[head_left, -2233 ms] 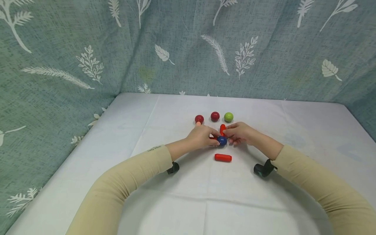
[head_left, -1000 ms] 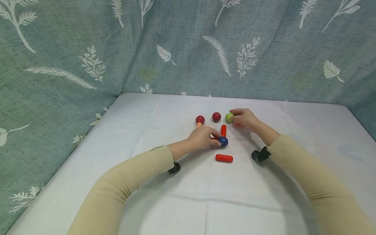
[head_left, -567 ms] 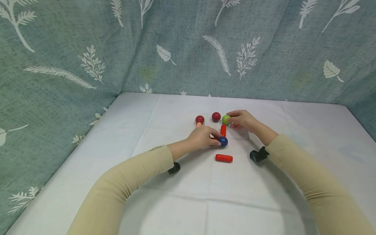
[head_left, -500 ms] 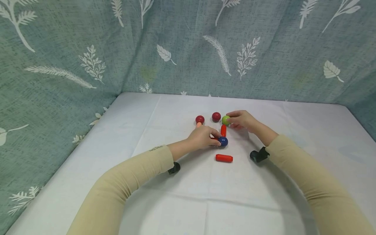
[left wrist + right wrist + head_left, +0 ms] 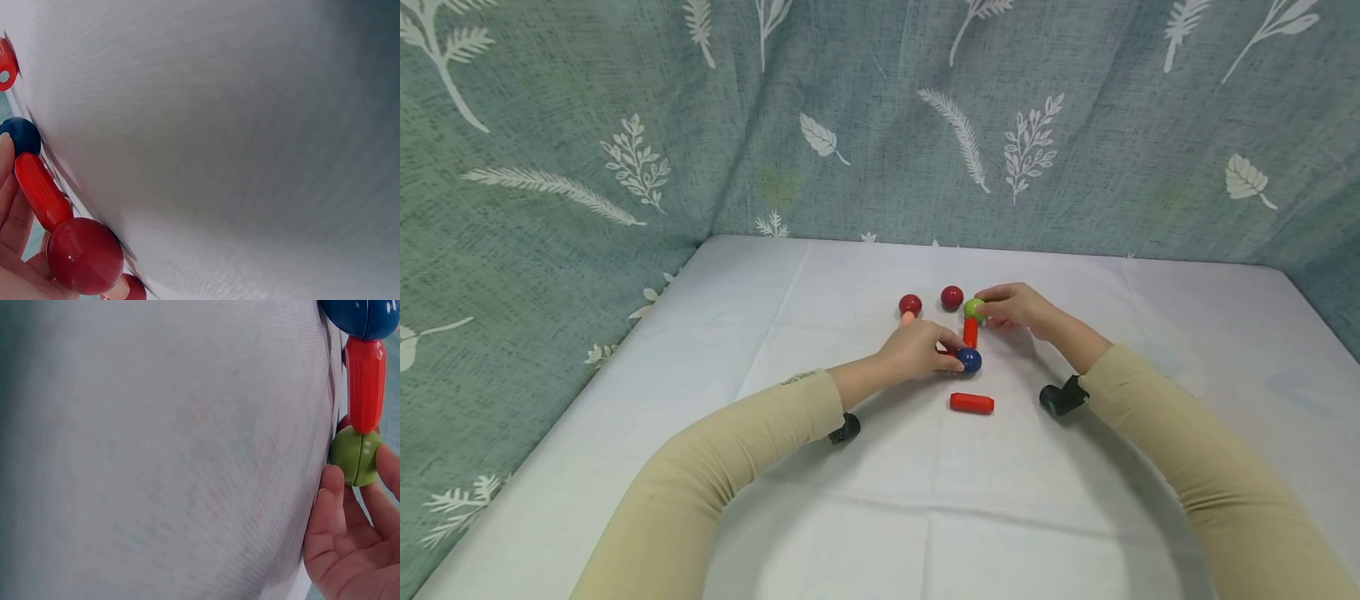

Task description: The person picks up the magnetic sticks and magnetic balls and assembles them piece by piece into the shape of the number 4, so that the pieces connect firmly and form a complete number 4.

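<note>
In the head view my left hand (image 5: 917, 348) pinches a blue ball (image 5: 970, 361). The left wrist view shows a red rod (image 5: 42, 190) between the blue ball and a large dark red ball (image 5: 85, 256) beside the palm. Farther along are a pale orange rod (image 5: 119, 290) and another red ball (image 5: 135, 287). My right hand (image 5: 1018, 308) pinches a lime green ball (image 5: 974, 309) between thumb and fingers. A second red rod (image 5: 365, 384) spans from the blue ball to the green ball and touches both.
A loose dark red ball (image 5: 952, 297) lies left of the green one. Nearer me, a loose red rod (image 5: 972, 403) lies on the white-covered table (image 5: 865, 533). Black wrist cameras (image 5: 1060, 398) hang under both sleeves. A leaf-patterned curtain (image 5: 880, 125) borders the table's back and left.
My right hand has left the red rod, gone to the green ball, and brought it left and nearer, against that rod's far end. My left hand has stayed at the blue ball.
</note>
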Demonstrator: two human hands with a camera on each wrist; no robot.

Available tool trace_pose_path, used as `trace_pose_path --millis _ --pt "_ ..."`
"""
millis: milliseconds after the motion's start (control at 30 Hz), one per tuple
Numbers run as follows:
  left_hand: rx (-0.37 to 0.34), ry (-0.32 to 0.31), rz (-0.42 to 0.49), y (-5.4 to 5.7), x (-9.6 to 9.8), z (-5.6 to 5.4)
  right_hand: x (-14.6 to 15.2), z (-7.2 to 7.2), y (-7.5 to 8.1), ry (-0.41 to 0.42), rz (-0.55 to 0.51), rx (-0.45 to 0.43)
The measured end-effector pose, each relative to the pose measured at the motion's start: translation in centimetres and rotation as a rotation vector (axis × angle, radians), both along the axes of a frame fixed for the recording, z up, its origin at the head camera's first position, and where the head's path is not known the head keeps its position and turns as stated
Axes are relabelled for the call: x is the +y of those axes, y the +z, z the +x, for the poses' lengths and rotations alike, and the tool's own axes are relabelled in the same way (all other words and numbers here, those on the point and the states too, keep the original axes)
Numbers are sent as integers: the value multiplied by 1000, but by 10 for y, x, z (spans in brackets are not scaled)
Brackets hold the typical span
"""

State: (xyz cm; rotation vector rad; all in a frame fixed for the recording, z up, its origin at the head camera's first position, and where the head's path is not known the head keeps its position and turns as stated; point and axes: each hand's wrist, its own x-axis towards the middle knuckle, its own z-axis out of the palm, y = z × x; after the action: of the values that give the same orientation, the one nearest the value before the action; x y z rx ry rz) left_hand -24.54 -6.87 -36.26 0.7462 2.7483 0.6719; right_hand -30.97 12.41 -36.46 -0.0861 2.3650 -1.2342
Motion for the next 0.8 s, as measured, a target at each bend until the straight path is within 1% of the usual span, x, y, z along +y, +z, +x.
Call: trace_pose_path --millis 200,567,800 --pt "-11 6 10 0 0 0 -2 0 -1 -2 10 -5" --pt "-4 5 5 -1 1 0 -5 3 2 9 16 1" --pt "-9 10 8 -1 1 0 -6 3 0 4 24 7"
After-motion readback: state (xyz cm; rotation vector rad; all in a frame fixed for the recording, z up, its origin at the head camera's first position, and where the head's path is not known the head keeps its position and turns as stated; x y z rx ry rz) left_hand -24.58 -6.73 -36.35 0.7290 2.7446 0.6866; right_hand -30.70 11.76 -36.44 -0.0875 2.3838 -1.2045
